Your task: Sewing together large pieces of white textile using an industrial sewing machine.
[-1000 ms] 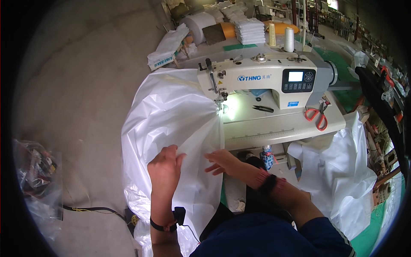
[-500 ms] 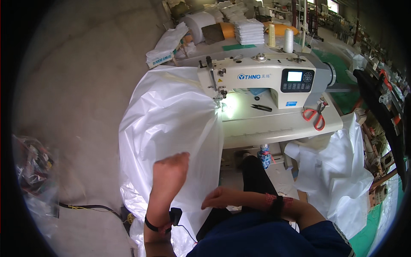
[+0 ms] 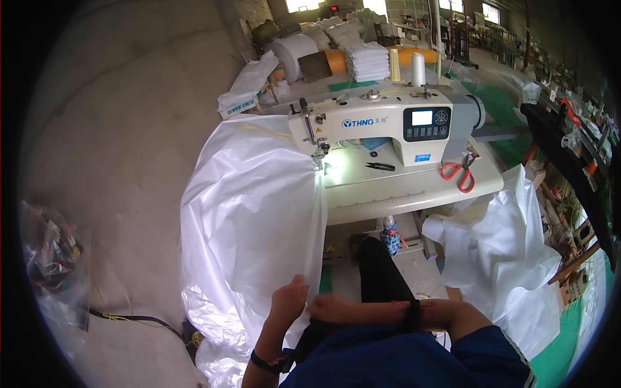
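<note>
A large white plastic sheet (image 3: 252,213) hangs over the left side of the sewing machine (image 3: 381,123). Its right edge runs from under the lit needle area (image 3: 321,165) down toward my lap. Low on that edge, my left hand (image 3: 288,302) is closed on the sheet, thumb upward. Close beside it, to the right, my right hand (image 3: 331,309) has its fingers curled in. Whatever those fingers hold, if anything, is hidden.
Black thread snips (image 3: 380,166) and red-handled scissors (image 3: 459,173) lie on the machine table (image 3: 401,194). More white sheeting (image 3: 498,258) drapes at the right. Behind the machine stand a thread cone (image 3: 418,68) and stacked white fabric (image 3: 368,62). A black cable (image 3: 136,315) crosses the floor.
My left hand has come down and to the right, along the sheet toward my lap, and now sits beside my right hand. The sheet's right edge looks straighter. The view has tilted slightly up.
</note>
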`<state>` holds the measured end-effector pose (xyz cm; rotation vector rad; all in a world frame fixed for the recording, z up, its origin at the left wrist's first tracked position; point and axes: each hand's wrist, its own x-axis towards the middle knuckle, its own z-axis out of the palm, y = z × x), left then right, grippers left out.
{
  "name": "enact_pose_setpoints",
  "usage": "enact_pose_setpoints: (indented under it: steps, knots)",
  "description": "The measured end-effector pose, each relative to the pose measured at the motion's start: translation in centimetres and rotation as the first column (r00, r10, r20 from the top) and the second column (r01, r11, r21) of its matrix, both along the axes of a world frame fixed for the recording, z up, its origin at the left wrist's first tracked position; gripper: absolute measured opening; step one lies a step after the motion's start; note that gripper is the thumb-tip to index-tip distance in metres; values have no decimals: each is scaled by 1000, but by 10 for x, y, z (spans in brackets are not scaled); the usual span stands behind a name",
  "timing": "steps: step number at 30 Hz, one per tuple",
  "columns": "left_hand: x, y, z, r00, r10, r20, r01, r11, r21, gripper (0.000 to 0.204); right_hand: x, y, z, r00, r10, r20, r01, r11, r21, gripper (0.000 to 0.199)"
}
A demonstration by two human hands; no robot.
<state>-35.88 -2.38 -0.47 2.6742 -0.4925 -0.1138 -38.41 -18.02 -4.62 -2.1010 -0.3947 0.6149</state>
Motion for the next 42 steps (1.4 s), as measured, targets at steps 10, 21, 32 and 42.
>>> enact_pose_setpoints:
  steps: [10,21,32,42]
  knots:
    - [-3,-7,0,935,-206,290,145,965,217,8,15,27,-56,940,-28,-339,98,976,193,44]
    - [1,14,-5,982,-145,118,160,979,-128,14,-39,38,-9,413,635,653,-711,672,-204,39]
    - [15,16,-26,991,-132,-11,128,972,-195,16,6,24,-27,679,598,426,-358,777,-518,28]
    - [13,21,-25,980,-125,-152,36,873,-486,22,15,9,18,582,598,552,-573,782,-243,23]
